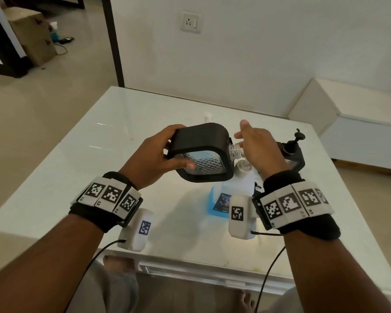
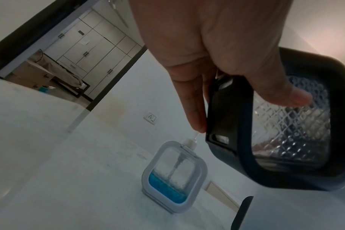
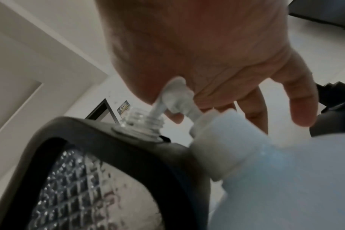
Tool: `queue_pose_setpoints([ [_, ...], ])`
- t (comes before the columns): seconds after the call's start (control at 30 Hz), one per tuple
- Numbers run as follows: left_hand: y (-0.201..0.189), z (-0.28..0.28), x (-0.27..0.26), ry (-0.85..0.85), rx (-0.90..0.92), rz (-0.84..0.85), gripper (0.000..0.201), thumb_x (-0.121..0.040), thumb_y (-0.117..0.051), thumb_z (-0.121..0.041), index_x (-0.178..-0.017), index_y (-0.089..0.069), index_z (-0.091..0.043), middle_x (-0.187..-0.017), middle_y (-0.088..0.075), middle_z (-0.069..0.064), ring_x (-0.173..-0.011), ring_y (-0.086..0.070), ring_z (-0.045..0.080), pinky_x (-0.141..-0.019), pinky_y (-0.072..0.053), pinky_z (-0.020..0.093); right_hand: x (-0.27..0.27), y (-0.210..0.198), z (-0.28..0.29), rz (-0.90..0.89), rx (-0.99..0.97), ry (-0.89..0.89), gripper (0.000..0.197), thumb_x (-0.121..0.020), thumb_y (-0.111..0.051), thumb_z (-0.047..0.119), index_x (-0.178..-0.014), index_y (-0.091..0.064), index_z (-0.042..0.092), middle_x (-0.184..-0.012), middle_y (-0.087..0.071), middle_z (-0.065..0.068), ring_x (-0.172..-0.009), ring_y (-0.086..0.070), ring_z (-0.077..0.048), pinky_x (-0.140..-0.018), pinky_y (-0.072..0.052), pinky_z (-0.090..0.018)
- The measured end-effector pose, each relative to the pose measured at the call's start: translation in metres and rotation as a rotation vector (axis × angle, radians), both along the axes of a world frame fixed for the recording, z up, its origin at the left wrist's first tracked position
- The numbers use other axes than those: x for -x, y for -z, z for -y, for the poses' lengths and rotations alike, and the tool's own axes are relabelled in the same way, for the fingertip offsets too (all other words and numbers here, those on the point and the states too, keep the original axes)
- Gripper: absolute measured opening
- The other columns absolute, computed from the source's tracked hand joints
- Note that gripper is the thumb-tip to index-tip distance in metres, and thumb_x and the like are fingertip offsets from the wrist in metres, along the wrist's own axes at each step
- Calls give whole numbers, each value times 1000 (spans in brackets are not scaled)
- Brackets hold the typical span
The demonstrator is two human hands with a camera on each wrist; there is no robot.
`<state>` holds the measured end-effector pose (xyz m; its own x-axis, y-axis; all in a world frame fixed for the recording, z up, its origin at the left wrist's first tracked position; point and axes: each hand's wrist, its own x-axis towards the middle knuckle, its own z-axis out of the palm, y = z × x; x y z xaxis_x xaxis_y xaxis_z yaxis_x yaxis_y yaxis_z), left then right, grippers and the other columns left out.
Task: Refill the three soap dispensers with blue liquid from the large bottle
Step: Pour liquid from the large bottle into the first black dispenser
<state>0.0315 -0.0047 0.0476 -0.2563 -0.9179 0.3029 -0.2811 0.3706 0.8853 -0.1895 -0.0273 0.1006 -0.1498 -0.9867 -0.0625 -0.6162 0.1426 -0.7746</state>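
A black soap dispenser [image 1: 200, 152] with clear bumpy sides was held tipped on its side above the white counter [image 1: 113, 141] by the left hand [image 1: 154, 159], its grip curled around it. Its open clear neck [image 1: 234, 151] was pointed at the big bottle [image 1: 233, 193] of blue liquid. The bottle's white pump [image 3: 174, 95] was pressed under the right hand [image 1: 256, 147], fingers spread wide. A white dispenser [image 2: 174, 175] with some blue stood behind, and another black dispenser [image 1: 291, 154] stood to the right.

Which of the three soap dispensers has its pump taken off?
The black-framed dispenser held tilted in the left hand: its clear threaded neck is bare. The other black dispenser and the white-framed dispenser stand on the table with pumps fitted.
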Motion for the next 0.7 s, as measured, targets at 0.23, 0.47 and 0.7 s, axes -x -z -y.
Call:
queue_pose_setpoints([
  [0.23, -1, -2, 0, 19, 1, 1, 62, -63, -72, -53, -117, -44, -42, -110, -59, -21, -100, -60, 6, -74, -56, 21, -1, -1, 0, 61, 10, -141, 57, -101, -25, 56, -119, -61, 15, -99, -64, 0, -93, -58, -12, -78, -39, -27],
  [0.47, -2, -4, 2, 4, 8, 30, 62, -63, -71, -55, -116, -43, -42, -109, -59, -20, -98, -60, 5, -74, -56, 21, 8, -6, 10, 163, 1, -40, 55, -104, -26, 48, -110, -67, 12, -97, -71, -8, -84, -64, -18, -74, -49, -26],
  [0.7, -3, -5, 2, -1, 12, 37, 61, -64, -71, -54, -116, -43, -42, -109, -59, -21, -99, -60, 5, -73, -56, 21, 9, 1, 11, -249, 45, 71, 53, -96, -30, 49, -91, -68, 12, -90, -70, -4, -86, -64, -25, -83, -47, -39],
])
